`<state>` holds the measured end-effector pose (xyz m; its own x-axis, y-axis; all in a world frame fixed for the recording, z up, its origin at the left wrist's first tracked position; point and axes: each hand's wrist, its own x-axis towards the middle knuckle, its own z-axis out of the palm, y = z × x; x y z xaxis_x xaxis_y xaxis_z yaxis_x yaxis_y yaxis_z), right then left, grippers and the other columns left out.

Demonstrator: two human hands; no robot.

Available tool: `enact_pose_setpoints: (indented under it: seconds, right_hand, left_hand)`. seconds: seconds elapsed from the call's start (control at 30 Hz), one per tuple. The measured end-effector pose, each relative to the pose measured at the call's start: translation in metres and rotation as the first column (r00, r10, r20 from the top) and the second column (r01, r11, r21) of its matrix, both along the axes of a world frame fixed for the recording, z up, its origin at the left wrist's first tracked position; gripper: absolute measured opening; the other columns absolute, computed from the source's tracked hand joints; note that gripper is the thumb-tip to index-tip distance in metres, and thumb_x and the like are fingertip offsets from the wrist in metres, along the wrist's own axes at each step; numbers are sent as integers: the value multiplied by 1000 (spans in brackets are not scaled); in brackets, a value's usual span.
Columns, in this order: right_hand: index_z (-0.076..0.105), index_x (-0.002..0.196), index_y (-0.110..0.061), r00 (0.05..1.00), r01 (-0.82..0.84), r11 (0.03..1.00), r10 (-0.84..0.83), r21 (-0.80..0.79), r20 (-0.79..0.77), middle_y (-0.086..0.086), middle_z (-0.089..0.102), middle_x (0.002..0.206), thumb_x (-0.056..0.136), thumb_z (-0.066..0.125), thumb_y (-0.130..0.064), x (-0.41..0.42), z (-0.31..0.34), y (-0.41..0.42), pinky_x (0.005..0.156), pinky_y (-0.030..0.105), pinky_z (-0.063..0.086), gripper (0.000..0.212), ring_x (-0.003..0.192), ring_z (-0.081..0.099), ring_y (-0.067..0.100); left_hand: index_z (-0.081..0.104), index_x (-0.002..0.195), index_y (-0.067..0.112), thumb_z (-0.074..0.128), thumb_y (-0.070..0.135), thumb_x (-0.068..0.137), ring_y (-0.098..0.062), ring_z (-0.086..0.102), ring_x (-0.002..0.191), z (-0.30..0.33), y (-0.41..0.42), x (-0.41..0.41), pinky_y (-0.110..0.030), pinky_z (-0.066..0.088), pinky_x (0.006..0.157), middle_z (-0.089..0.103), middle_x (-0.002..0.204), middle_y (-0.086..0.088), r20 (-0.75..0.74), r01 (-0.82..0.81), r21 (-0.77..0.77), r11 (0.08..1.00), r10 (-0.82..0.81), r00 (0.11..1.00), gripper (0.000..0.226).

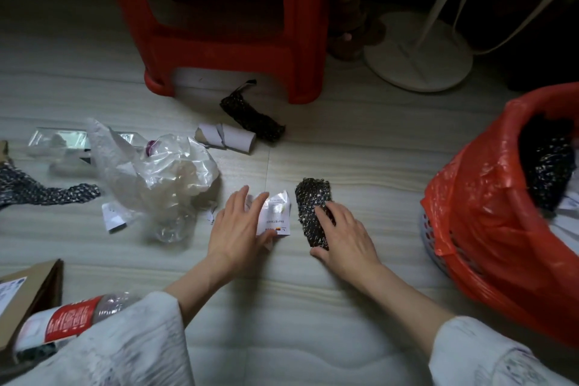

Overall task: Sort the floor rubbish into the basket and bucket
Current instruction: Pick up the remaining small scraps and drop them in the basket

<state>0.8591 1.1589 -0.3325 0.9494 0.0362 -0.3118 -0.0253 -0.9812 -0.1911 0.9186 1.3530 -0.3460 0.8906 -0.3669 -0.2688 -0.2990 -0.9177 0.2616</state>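
Both hands are down on the floor: left hand (237,229) lies flat, fingers straight, on a torn paper scrap (275,217), while right hand (346,241) grips a speckled black wrapper (310,201) (thumb tucked under its near end). Basket (432,236), lined red, sits right.

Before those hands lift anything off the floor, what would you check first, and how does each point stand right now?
1. Right hand on the dark speckled piece: ok, fingers lie across it and the thumb is at its near end.
2. Left hand on the torn white paper: ok, it touches the paper, though a firm hold cannot be told.
3. Lined basket open to the right: ok, the red bag mouth gapes, with speckled material already inside.
4. Bucket in view: not ok, none is seen.
5. Path from right hand to basket: ok, bare floor between.
6. Rubbish left: not ok, clear plastic bag and cardboard tube remain.
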Motion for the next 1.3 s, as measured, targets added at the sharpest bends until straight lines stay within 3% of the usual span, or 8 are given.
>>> enact_pose_setpoints:
  seconds: [0.17, 0.27, 0.33, 0.5, 0.77, 0.97, 1.17, 1.3]
  right_hand:
    - [39, 139, -17, 1000, -2, 1000, 2, 6, -13, 6, 33, 142, 89, 57, -31, 12, -6, 0, 103, 34, 36, 55, 128, 32, 26]
    - [70, 94, -11, 995, -58, 998, 55, 33, 86, 10, 59, 95, 61, 82, -11, 15, -14, 3, 63, 30, 54, 35, 86, 59, 29]
    - [71, 74, -11, 990, -92, 996, 92, -7, 106, 8, 58, 75, 49, 85, -5, 14, -13, 5, 46, 22, 44, 29, 65, 60, 26]
    - [56, 119, -4, 996, -81, 997, 80, -9, -28, 13, 50, 121, 91, 47, -6, 5, -3, 9, 81, 34, 40, 29, 113, 48, 28]
    - [60, 113, -6, 968, 106, 988, -128, 109, 218, 12, 58, 115, 94, 47, -14, 21, 70, -6, 83, 37, 42, 24, 107, 53, 30]
    - [66, 111, -1, 741, 189, 909, -380, 371, 553, 18, 64, 108, 93, 51, -7, 32, 168, -31, 87, 35, 45, 25, 101, 59, 31]
    - [65, 107, 0, 513, 342, 866, -498, 366, 700, 19, 66, 105, 90, 53, -6, -1, 233, -99, 86, 34, 42, 22, 100, 61, 34]
    - [62, 103, -3, 452, 538, 771, -605, 341, 655, 18, 67, 103, 91, 53, -10, -42, 240, -150, 82, 36, 41, 17, 99, 59, 35]
  left_hand:
    - [35, 139, 35, 57, 44, 85, -34, 24, 137, -8, -11, -1, -44, 28, 104, 24, 150, -16, -5, 97, 52, 994, -97, 995, 59]
    - [63, 115, 22, 72, 14, 75, -41, 52, 104, -12, -12, -11, -44, 46, 81, 54, 118, -20, 96, 59, -147, 987, -45, 994, 42]
    - [64, 111, 18, 63, 0, 78, -37, 51, 102, -12, -12, -18, -40, 48, 80, 51, 116, -19, 46, 15, -254, 967, -3, 999, 38]
    - [60, 118, 18, 47, -5, 79, -27, 57, 96, -6, -7, -24, -38, 51, 80, 47, 111, -8, -93, -94, -387, 917, 63, 994, 47]
    - [68, 109, 9, 47, -13, 82, -28, 57, 89, 44, -12, 2, -21, 34, 69, 60, 96, -13, 62, -141, -435, 890, 185, 981, 41]
    - [68, 107, 8, 55, -7, 84, -17, 55, 77, 135, -59, 10, -10, 35, 66, 58, 91, -5, 244, 14, -671, 742, 202, 949, 31]
    - [63, 111, 7, 56, -3, 85, 2, 49, 72, 210, -134, -11, -4, 39, 67, 59, 94, -1, 337, 240, -774, 586, 60, 940, 28]
    - [55, 114, 12, 54, 0, 85, -14, 59, 66, 230, -191, -36, -30, 49, 67, 66, 87, -12, 265, 252, -820, 514, -51, 963, 31]
